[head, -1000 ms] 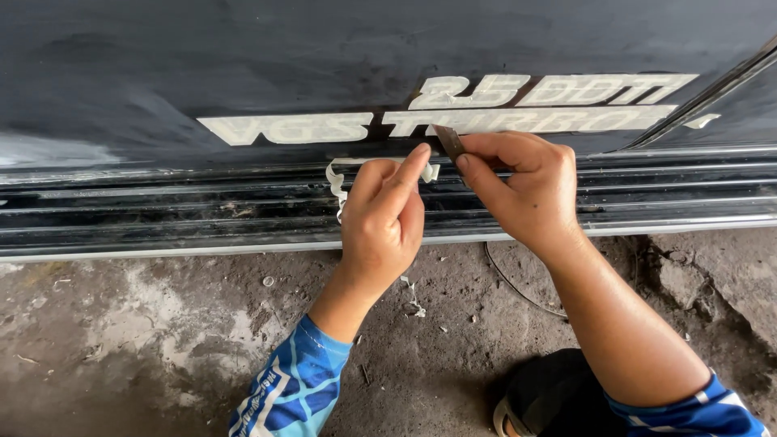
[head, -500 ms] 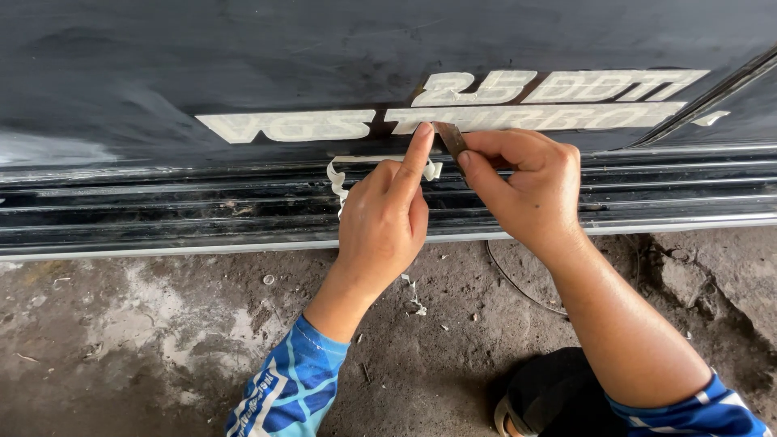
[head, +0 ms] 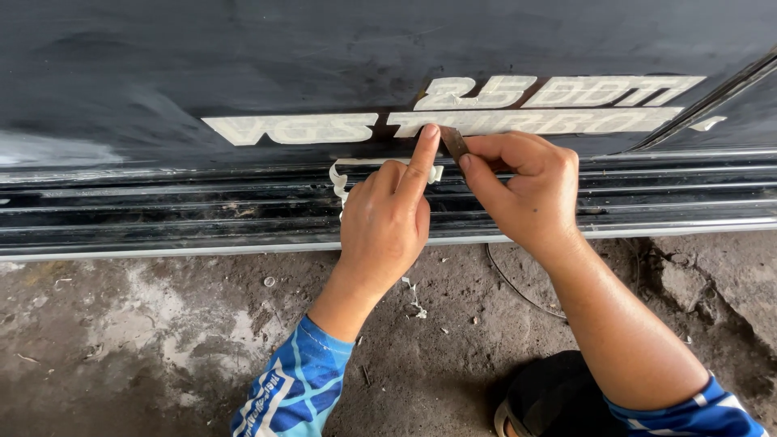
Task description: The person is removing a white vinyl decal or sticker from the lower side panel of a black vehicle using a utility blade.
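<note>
The right hand (head: 530,182) pinches a small scraper blade (head: 454,142) against the white lettering decal (head: 453,113) on the black car panel (head: 243,57). The blade points to 11 o'clock; the decal runs 9 to 3. The left hand (head: 387,222), fist closed, presses its forefinger at 9 o'clock of the blade.

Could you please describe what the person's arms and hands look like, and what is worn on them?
Both the left hand and right hand are bare: no gloves, rings or watch visible. The sleeves on both arms are blue, patterned in lighter and darker patches with white lines and small white markings, and leave the forearms uncovered.
</note>
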